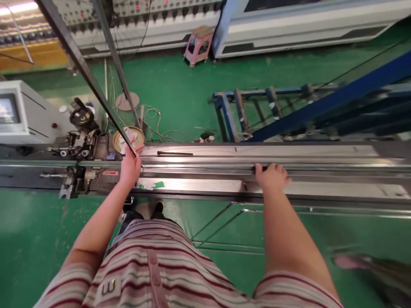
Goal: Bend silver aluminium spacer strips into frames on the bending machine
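A long metal machine bed (199,185) runs across the view at waist height. My left hand (131,164) is over its left part, beside a slanting dark metal bar (96,87), fingers apart; whether it touches the bar is unclear. Farther right, my right hand (272,176) rests on the central rails, its fingers closed around or against a small black piece (263,168) that they partly hide. Between the hands, a thin black rod (175,153) lies on the back plate. A round tin (140,137) with crumpled white material stands behind my left hand. Green scraps (158,185) lie on the front plate.
A carriage mechanism (81,139) and a white control box (35,113) stand at the left. Beyond the bed are a pink stool (199,45), loose cables (157,124) and a blue metal frame (227,115). At the lower right, a blurred foot (348,260) shows.
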A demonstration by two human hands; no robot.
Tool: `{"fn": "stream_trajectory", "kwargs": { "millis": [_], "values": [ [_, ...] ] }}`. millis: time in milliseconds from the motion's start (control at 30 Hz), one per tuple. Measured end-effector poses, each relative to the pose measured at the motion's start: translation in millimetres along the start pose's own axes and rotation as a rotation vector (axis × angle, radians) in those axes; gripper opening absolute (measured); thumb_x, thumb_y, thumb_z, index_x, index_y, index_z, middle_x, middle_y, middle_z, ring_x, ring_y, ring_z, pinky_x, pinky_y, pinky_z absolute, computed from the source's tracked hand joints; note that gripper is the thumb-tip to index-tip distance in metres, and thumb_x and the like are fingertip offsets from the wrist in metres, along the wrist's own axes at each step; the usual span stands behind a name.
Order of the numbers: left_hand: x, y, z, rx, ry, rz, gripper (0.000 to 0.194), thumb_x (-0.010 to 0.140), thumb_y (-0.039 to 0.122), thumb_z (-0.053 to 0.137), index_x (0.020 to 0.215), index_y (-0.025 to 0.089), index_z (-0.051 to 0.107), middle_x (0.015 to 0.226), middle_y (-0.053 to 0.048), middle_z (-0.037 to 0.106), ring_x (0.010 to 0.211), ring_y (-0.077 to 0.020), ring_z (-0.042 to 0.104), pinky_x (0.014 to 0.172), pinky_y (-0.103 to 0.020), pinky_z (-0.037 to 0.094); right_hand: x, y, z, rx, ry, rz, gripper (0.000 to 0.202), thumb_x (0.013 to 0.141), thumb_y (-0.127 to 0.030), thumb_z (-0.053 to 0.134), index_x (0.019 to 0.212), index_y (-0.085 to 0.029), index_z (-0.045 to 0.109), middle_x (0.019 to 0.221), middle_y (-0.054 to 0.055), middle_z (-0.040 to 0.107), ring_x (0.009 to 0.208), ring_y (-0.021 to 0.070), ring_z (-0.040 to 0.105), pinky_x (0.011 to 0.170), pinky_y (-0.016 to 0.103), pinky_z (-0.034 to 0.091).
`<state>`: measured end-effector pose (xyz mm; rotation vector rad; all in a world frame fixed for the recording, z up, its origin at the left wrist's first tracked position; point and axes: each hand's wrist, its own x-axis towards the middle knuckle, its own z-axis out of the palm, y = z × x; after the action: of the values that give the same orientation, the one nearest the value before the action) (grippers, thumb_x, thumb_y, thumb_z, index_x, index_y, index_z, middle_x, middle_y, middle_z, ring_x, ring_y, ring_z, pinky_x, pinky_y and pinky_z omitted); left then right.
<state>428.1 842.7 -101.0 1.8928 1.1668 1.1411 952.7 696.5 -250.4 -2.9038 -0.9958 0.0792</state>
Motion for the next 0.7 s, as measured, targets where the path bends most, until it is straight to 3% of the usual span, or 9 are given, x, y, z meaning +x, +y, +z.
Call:
{"fn": "stream_trajectory", "kwargs": {
  "millis": [100, 200, 433, 700],
  "values": [
    [3, -11, -22.2, 0.004, 0.043, -0.018, 0.062, 0.099, 0.018, 0.044, 0.157, 0.026, 0.021, 0.130, -0.013, 0.067, 0.116, -0.0230, 0.069, 0.102, -0.040, 0.056, -14, -19, 3, 0.004, 0.024, -0.009, 0.062, 0.101, -0.048, 0.039, 0.144, -0.008, 0.056, 0.140, 0.033, 0.052, 0.136, 0.0424, 0.043, 0.102, 0.058, 0.033],
    [8, -29, -63.0, 0.002, 0.074, -0.039, 0.060, 0.099, 0.021, 0.045, 0.155, 0.025, 0.022, 0.131, -0.014, 0.066, 0.116, -0.0226, 0.069, 0.102, -0.040, 0.056, -42, -53, 8, -0.047, 0.099, -0.080, 0.060, 0.099, -0.049, 0.041, 0.133, -0.006, 0.064, 0.128, 0.030, 0.062, 0.126, 0.0411, 0.050, 0.101, 0.055, 0.035],
    [13, -90, -182.8, 0.031, 0.119, -0.026, 0.045, 0.100, 0.024, 0.045, 0.143, 0.022, 0.031, 0.134, -0.017, 0.064, 0.113, -0.0215, 0.070, 0.100, -0.040, 0.057, -119, -153, 22, -0.115, 0.205, -0.230, 0.066, 0.095, -0.055, 0.044, 0.112, 0.004, 0.069, 0.106, 0.029, 0.068, 0.107, 0.0409, 0.059, 0.097, 0.053, 0.036],
    [15, -167, -319.4, 0.076, 0.154, -0.043, 0.038, 0.099, 0.023, 0.044, 0.135, 0.021, 0.033, 0.134, -0.018, 0.064, 0.112, -0.0211, 0.070, 0.098, -0.039, 0.057, -206, -286, 31, -0.145, 0.229, -0.270, 0.074, 0.095, -0.061, 0.043, 0.110, 0.007, 0.068, 0.098, 0.031, 0.068, 0.094, 0.0427, 0.063, 0.089, 0.051, 0.037]
  ]
}}
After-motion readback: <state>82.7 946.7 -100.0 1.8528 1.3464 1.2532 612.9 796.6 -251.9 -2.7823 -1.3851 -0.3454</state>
